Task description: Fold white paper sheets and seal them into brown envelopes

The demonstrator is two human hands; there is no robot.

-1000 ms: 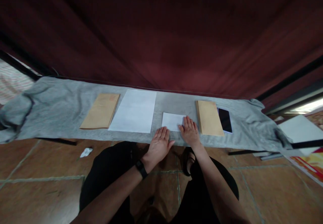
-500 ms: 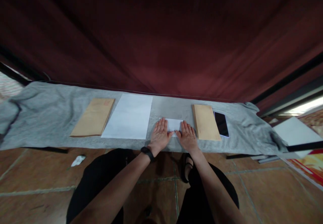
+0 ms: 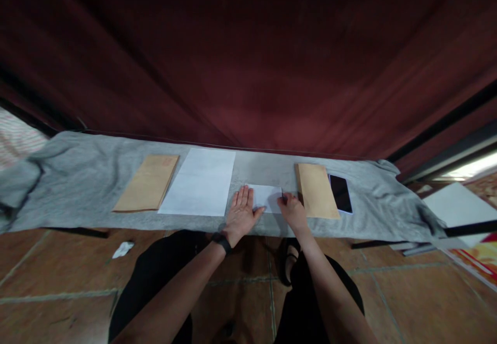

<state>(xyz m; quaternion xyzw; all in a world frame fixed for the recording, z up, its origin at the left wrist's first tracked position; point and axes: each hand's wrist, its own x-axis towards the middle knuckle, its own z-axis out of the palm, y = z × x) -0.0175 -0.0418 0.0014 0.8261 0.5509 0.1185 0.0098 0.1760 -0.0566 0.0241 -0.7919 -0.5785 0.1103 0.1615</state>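
Observation:
A small folded sheet of white paper (image 3: 267, 197) lies flat on the grey cloth between my hands. My left hand (image 3: 241, 214) is laid flat on its left end, fingers stretched out and thumb spread along the near edge. At the right end, my right hand (image 3: 292, 210) has its fingers curled in and closed at the paper's edge; the fingertips are partly hidden. Left of my left hand is a stack of larger white paper (image 3: 200, 181). Just beyond my right hand lies a stack of brown envelopes (image 3: 317, 191).
Another stack of brown envelopes (image 3: 147, 183) lies at the left. A phone (image 3: 340, 194) rests right of the right-hand envelopes. The grey cloth (image 3: 81, 178) covers a narrow bench against a dark red curtain (image 3: 256, 90). A crumpled white tissue (image 3: 123, 249) is on the tiled floor.
My right hand has gone from lying flat with fingers extended to curled fingers at the paper's right edge. My left hand stays flat on the paper. The view has shifted slightly.

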